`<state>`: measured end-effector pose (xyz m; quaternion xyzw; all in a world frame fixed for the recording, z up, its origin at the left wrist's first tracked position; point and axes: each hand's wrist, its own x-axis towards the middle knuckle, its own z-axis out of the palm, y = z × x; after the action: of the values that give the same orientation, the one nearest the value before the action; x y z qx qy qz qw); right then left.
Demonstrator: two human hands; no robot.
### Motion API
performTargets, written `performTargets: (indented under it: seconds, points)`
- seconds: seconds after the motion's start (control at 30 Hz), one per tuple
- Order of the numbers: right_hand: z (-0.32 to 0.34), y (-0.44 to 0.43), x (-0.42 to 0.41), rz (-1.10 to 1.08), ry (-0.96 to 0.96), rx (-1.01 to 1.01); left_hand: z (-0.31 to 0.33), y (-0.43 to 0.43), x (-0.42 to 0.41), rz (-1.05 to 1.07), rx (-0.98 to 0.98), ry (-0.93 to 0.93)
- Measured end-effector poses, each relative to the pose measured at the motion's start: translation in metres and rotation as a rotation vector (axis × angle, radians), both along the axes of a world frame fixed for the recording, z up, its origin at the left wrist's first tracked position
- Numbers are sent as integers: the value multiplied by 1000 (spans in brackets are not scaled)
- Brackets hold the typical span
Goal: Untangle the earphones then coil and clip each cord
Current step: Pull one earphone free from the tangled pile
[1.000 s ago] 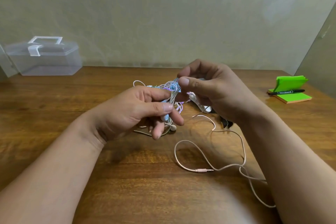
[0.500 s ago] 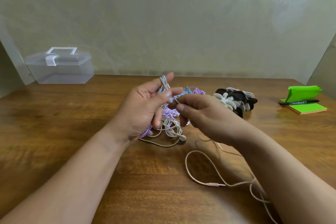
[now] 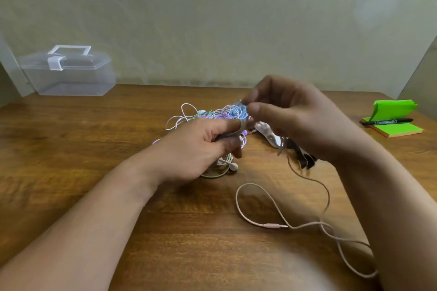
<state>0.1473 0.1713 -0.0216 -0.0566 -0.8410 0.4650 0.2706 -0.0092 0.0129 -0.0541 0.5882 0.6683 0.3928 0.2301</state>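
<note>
The left hand (image 3: 201, 146) is closed around a bunch of thin cords, with thumb and fingers pressed together on them just above the brown wooden table (image 3: 94, 149). The right hand (image 3: 298, 116) is raised a little higher and is blurred; its thumb and forefinger seem to pinch a strand at the top of the bundle, but I cannot tell this surely.

In the head view, which is the only view, the tangled heap of white, purple and blue earphone cords (image 3: 220, 113) lies between and behind the two hands, partly hidden by them. One pale pink cord with a metal jack plug (image 3: 276, 225) runs free over the table near the person, and it loops toward the right forearm. Some white and black cord clips (image 3: 305, 159) lie under the right hand.

I judge that the untangling is in an early stage. To do this step well, the left hand should keep the heap steady while the right hand follows one single cord. It is better to pull slowly and to loosen loops, because a hard pull can tighten the knots.
</note>
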Motion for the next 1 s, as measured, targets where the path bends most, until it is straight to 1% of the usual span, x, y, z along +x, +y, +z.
performTargets:
  seconds: [0.13,0.23,0.3,0.37,0.4,0.43,0.47,0.5,0.57,0.67,0.73,0.77,0.83,0.9,0.93,1.0]
  points:
    - [-3,6,-1,113,35,-159,6,-6,1,-188,34,-145]
    - [-12,12,-7,134,45,-293,6,-6,0,-281,112,-380]
    - [-20,10,-12,147,28,-327,4,-2,-1,-294,201,-538]
    - [-29,2,-17,126,-38,-261,2,3,-4,-223,315,-715]
    - [-32,-3,-20,100,-88,-187,1,7,-7,-166,358,-777]
    - [-36,-8,-22,72,-146,-96,1,10,-10,-104,393,-797]
    - [-39,-11,-24,52,-201,-27,-1,13,-13,-36,417,-785]
    - [-40,-15,-26,45,-244,-3,-3,15,-16,32,431,-750]
    - [-40,-19,-29,25,-283,17,-7,16,-19,159,425,-599]
    - [-35,-19,-28,-49,-252,116,-11,15,-21,296,377,-293]
    - [-32,-16,-25,-114,-191,144,-11,14,-21,346,342,-145]
    - [-29,-13,-24,-128,-151,123,-11,13,-20,363,313,-80]
    - [-25,-10,-22,-100,-71,-35,-12,12,-18,364,246,10]
    - [-20,-9,-21,-55,-21,-225,-11,10,-14,312,183,40]
    - [-18,-8,-20,-41,-4,-275,-9,9,-10,276,156,51]
    - [-16,-5,-18,-41,25,-305,-6,7,-3,196,111,28]
